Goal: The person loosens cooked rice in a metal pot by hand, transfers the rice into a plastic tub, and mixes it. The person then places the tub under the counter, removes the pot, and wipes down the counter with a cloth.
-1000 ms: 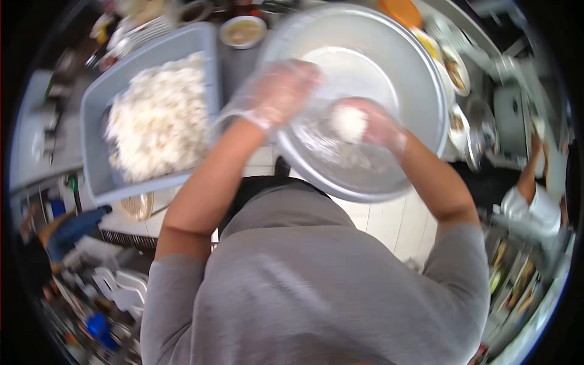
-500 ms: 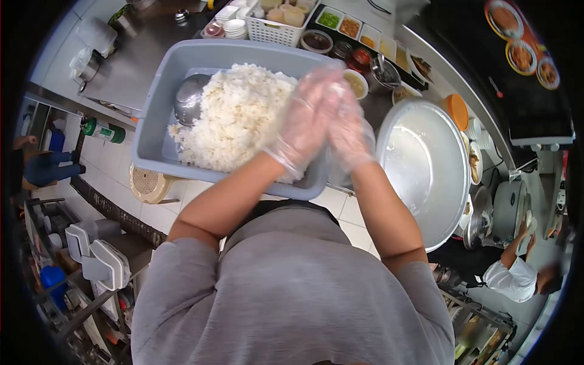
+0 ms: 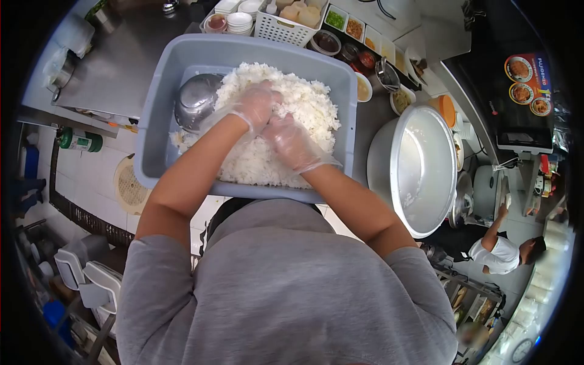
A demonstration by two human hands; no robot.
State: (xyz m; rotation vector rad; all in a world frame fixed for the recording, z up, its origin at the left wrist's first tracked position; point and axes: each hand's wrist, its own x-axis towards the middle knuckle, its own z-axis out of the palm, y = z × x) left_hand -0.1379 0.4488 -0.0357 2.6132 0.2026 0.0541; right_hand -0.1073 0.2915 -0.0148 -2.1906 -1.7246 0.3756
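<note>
A large heap of cooked white rice (image 3: 243,164) fills much of a grey-blue plastic tub (image 3: 152,121). Both my hands wear clear plastic gloves and are in the heap, close together. My left hand (image 3: 257,104) is curled into the rice near the middle, its fingertips sunk out of sight. Just below it, my right hand (image 3: 294,143) bends its fingers around rice, partly buried. A shiny round metal bowl (image 3: 198,102) lies in the tub's left end, beside the rice and left of my left hand.
Right of the tub, a big metal pot (image 3: 420,170) stands tilted. Behind are a white basket (image 3: 285,29), sauce containers and topping trays (image 3: 354,27). A steel counter (image 3: 118,73) extends left. A stool (image 3: 131,185) stands below. Another person (image 3: 502,252) works at far right.
My hands were pressed together above the tub's right edge; they have moved left and down into the rice and are now slightly apart. The view has shifted a little.
</note>
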